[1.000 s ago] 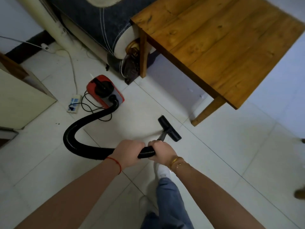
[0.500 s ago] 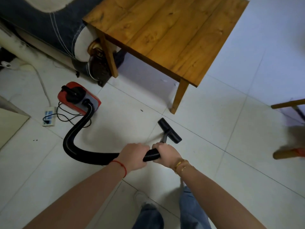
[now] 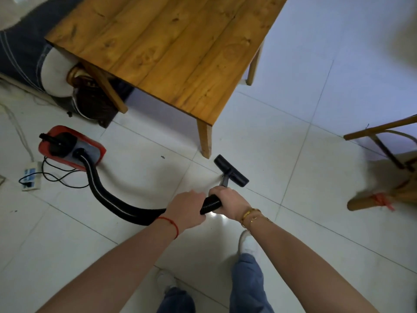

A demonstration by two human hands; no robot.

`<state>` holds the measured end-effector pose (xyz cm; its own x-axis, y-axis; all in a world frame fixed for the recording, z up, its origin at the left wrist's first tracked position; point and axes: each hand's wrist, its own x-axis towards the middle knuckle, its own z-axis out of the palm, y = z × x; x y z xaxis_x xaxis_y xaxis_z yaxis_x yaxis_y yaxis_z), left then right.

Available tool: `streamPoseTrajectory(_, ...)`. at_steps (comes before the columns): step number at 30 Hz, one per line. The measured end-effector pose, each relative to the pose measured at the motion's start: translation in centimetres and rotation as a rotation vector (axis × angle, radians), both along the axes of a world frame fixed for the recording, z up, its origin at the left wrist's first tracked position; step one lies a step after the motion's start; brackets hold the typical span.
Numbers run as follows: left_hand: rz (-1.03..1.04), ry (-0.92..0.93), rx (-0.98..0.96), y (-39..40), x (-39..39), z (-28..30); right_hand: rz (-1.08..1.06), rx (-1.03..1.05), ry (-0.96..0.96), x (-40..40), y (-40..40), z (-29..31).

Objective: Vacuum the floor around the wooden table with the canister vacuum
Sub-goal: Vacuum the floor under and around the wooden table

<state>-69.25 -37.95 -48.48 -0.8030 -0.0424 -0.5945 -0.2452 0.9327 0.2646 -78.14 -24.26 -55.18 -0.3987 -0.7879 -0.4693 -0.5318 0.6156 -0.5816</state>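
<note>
The wooden table (image 3: 171,48) fills the top middle, its near leg (image 3: 205,141) standing on white floor tiles. A red canister vacuum (image 3: 70,147) sits on the floor at the left. Its black ribbed hose (image 3: 106,195) curves from the canister to my hands. My left hand (image 3: 188,210) grips the hose, and my right hand (image 3: 228,199) grips it just ahead, near the wand. The black floor nozzle (image 3: 231,170) rests on the tiles just right of the table's near leg.
A white power strip (image 3: 31,176) with a black cord lies left of the canister. A dark blue and white cushioned seat (image 3: 33,62) stands behind the table at the left. A wooden chair frame (image 3: 383,168) is at the right. My feet are below.
The view has swung right and closer to the table. The nozzle now sits beside the table's near leg, and the chair frame at the right shows more. Both hands keep their grip.
</note>
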Motion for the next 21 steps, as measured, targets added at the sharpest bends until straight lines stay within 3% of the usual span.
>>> streamPoseTrajectory(14,0.237,-0.041,0.058,7.8,-18.0,-0.6,0.186,0.054,0.027,-20.0,5.4,-0.9)
streamPoseTrajectory(21,0.244,0.006,0.016,8.9,-21.7,-0.8,0.195,0.049,0.049,-24.1,5.9,-1.0)
